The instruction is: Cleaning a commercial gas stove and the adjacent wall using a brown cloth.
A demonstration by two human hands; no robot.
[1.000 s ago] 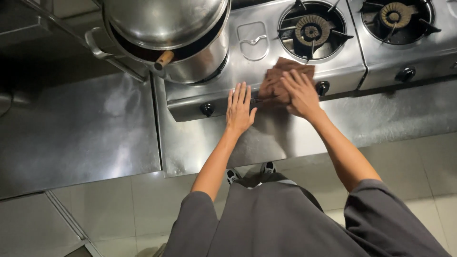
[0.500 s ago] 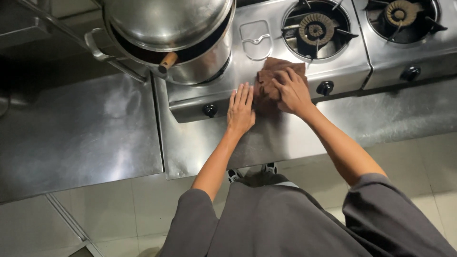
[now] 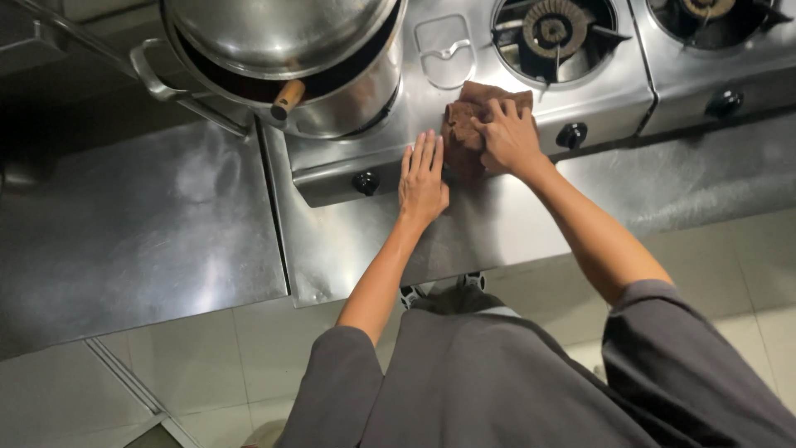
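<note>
The head view looks straight down on a stainless steel gas stove [image 3: 431,50] set on a steel bench [image 3: 497,224] in a dim commercial kitchen.

The brown cloth [image 3: 464,124] lies bunched on the stove's top sheet, just in front of the middle burner [image 3: 554,29] and over the stove's front edge. The right hand [image 3: 507,141] presses down on it with fingers curled over the folds, gripping the cloth. The left hand [image 3: 423,176] lies flat and spread, fingers together, on the stove's front lip just left of the cloth, its fingertips touching or nearly touching the fabric; the angle does not settle which.

At the stove's left end stands a large steel pot [image 3: 332,91] with a domed lid [image 3: 274,33] tilted over it and a wooden handle [image 3: 288,98] poking out from the gap. Black knobs [image 3: 365,182] sit along the stove's front face. A second burner [image 3: 713,12] shows at the stove's right end.

Left of the stove a lower steel worktop [image 3: 141,224] carries dull smears and reflections. Below the stove, pale floor tiles [image 3: 240,357] show around the person's grey clothing [image 3: 497,382].
</note>
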